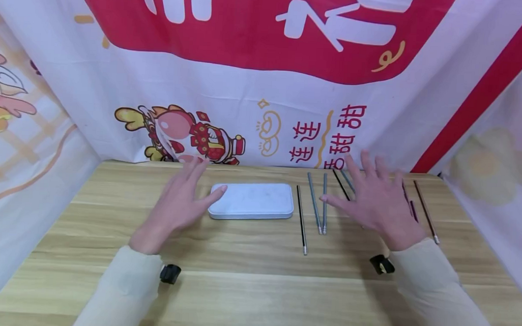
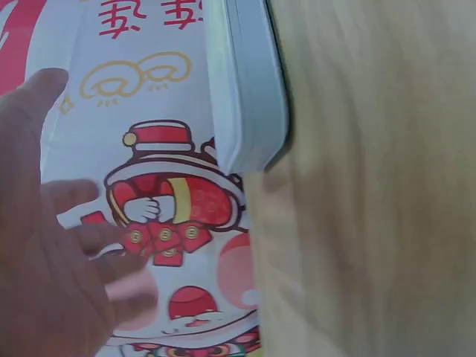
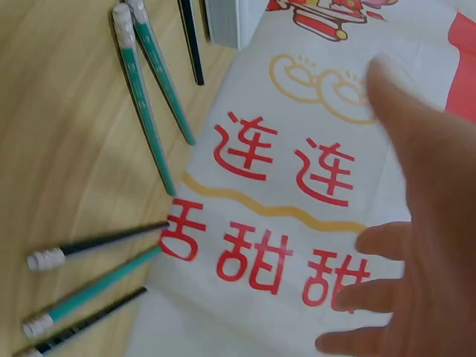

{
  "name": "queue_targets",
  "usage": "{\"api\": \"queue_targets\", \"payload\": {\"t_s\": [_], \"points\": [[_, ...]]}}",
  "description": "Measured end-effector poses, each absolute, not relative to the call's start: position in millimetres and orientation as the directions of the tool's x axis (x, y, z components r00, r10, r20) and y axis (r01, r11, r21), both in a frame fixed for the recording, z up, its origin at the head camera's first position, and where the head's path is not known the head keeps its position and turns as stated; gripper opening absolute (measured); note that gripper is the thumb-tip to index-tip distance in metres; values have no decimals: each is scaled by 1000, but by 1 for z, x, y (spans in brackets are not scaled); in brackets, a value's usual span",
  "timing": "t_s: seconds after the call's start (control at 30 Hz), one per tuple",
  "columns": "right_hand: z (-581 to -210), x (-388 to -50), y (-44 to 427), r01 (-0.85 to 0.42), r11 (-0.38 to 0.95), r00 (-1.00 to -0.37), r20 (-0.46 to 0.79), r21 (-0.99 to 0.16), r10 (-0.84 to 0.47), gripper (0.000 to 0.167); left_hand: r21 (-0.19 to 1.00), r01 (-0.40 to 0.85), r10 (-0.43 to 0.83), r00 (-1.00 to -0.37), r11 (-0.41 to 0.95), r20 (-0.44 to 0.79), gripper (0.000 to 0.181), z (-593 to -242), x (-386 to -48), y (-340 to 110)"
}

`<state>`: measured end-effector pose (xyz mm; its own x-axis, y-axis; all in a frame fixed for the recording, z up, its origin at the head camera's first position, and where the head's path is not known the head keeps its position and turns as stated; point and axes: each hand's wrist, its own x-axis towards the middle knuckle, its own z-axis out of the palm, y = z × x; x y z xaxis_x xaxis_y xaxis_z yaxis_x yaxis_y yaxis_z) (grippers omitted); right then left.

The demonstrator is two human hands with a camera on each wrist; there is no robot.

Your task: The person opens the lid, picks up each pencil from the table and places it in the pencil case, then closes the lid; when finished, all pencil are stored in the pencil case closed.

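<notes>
A closed white case (image 1: 252, 200) lies on the wooden table, its edge also showing in the left wrist view (image 2: 249, 82). My left hand (image 1: 176, 208) hovers with fingers spread at the case's left end, holding nothing. My right hand (image 1: 376, 203) is raised above the pencils with its fingers spread, also empty. Between the case and this hand lie a black pencil (image 1: 301, 219) and two green-blue pencils (image 1: 314, 202) (image 1: 325, 203). The right wrist view shows more pencils, one black (image 3: 104, 244) and one green (image 3: 97, 286); the right hand (image 3: 431, 216) is at that view's right edge.
Right of my right hand lies a dark red pencil (image 1: 426, 211), with a short purple piece (image 1: 413, 211) beside it. A printed red and white cloth (image 1: 246, 103) hangs at the table's back edge, and more cloth stands at both sides. Bare wood (image 1: 254, 295) lies in front.
</notes>
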<state>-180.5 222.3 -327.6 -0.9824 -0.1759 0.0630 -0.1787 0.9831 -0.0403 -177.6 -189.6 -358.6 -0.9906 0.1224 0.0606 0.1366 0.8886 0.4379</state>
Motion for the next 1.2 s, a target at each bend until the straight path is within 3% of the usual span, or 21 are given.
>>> {"api": "queue_targets", "payload": {"t_s": [0.2,0.33,0.6,0.9,1.07,1.2], "points": [[-337,-188,206,-296,950,-950,135,-102,-281,96,625,103,145,-989,774,-16,84,-376,-175,-194],[-350,-192,188,-396,911,-907,203,-116,-369,87,694,50,134,-989,718,-68,93,-389,-175,-196],[-367,-195,146,-519,841,-850,197,-156,-488,81,805,-9,126,-987,594,-104,98,-406,-176,-197],[-381,-196,113,-556,817,-826,205,-150,-525,77,808,-77,104,-980,585,-169,109,-412,-180,-198],[-384,-194,106,-554,821,-832,135,-138,-539,62,750,-52,128,-975,659,-180,103,-411,-184,-194],[-386,-193,104,-538,835,-843,92,-116,-530,59,729,-30,123,-980,684,-156,95,-408,-187,-190]]}}
